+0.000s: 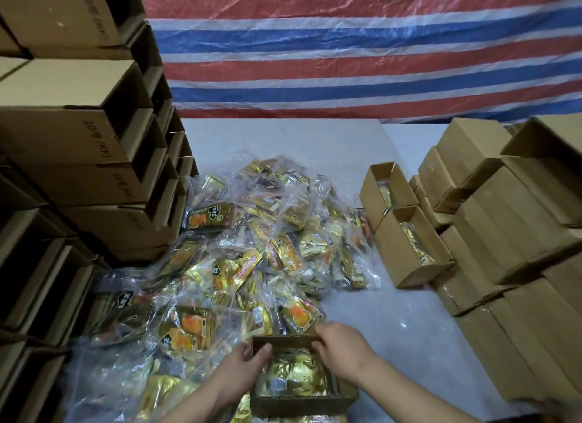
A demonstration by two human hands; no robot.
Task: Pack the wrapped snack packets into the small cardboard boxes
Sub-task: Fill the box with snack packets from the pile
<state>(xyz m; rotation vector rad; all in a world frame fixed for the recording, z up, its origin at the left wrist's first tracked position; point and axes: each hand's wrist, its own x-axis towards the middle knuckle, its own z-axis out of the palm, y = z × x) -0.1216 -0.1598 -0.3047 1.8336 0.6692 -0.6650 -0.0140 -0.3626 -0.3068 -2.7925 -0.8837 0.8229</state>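
Your left hand (242, 370) is on the left wall of the small open brown cardboard box (304, 400) at bottom centre; thumb curls over the rim, fingers run down the outside, so it grips the wall. Your right hand (341, 350) is at the box's far right corner, fingers bent over the rim and onto that corner. It looks like a hold on the box edge (fingertips are partly hidden, so I can't tell if they also touch a packet).

Inside the box: gold foil snack packets in clear wrap (293, 378), lying flat and filling the floor of the box. One has a white barcode label facing up.

The box sits at the near edge of the loose pile of clear-wrapped gold and orange snack packets (267, 249), which spreads from the box up across the pale grey table top (393, 322) toward the centre.

Right of the pile: two open small brown boxes (406, 237) standing one behind the other, each with gold packets visible inside. Just beside them, stacks of closed brown cardboard boxes (510, 243) along the right edge.

Left side: a tall stack of empty open-ended brown cardboard boxes (82, 145), openings facing the pile.

Behind the table hangs a red, white and blue striped tarpaulin (362, 44).
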